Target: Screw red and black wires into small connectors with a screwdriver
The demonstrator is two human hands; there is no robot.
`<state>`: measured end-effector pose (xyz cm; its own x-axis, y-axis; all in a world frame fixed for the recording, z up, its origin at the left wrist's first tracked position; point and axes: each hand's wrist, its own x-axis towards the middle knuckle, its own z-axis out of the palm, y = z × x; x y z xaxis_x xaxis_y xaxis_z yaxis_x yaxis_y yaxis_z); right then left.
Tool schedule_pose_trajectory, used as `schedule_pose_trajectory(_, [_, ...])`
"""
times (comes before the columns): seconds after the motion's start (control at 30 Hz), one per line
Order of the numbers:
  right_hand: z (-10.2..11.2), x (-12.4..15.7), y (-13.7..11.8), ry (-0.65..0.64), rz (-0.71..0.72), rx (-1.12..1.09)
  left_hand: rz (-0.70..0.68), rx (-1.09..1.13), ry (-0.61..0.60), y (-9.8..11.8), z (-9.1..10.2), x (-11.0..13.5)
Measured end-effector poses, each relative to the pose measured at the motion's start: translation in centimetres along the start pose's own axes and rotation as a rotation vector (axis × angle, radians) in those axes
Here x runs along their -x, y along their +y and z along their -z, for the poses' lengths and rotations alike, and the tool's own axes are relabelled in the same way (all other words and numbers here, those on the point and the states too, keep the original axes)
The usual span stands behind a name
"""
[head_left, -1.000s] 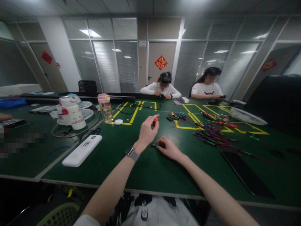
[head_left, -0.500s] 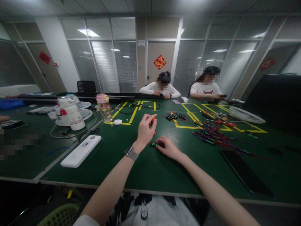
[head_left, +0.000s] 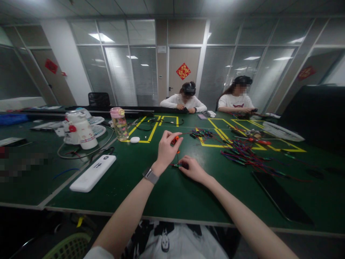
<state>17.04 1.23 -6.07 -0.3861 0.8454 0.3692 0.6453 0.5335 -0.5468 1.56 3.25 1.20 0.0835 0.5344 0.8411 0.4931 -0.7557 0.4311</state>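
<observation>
My left hand, a watch on its wrist, pinches the orange handle of a small screwdriver held upright, tip down. The tip meets a small green part lying on the green table. My right hand presses its closed fingers on that part and holds it against the table top.
A heap of red and green wired parts lies to the right, with a dark phone nearer me. A white power bank, white jug, pink-capped bottle and cables stand left. Two people sit at the far side.
My left hand has shifted slightly up and left with the screwdriver, its fingers turning on the handle. My right hand stays on the part. A hand at the far left edge has gone.
</observation>
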Motion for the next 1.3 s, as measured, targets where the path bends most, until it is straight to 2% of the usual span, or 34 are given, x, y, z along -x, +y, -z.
schedule_pose_trajectory(0.27, [-0.15, -0.06, 0.27, 0.004, 0.002, 0.015, 0.002, 0.137, -0.083, -0.04, -0.06, -0.08])
schedule_pose_trajectory(0.53, [0.06, -0.01, -0.01, -0.005, -0.011, 0.007, -0.031, 0.051, -0.024, 0.02, -0.04, -0.19])
schedule_pose_trajectory(0.8, [0.03, -0.03, 0.02, -0.006, -0.007, -0.001, -0.007, 0.104, -0.098, 0.25, 0.20, -0.03])
schedule_pose_trajectory(1.3, [-0.05, -0.07, 0.11, -0.005, -0.019, -0.002, -0.002, 0.042, -0.052, -0.02, 0.08, -0.06])
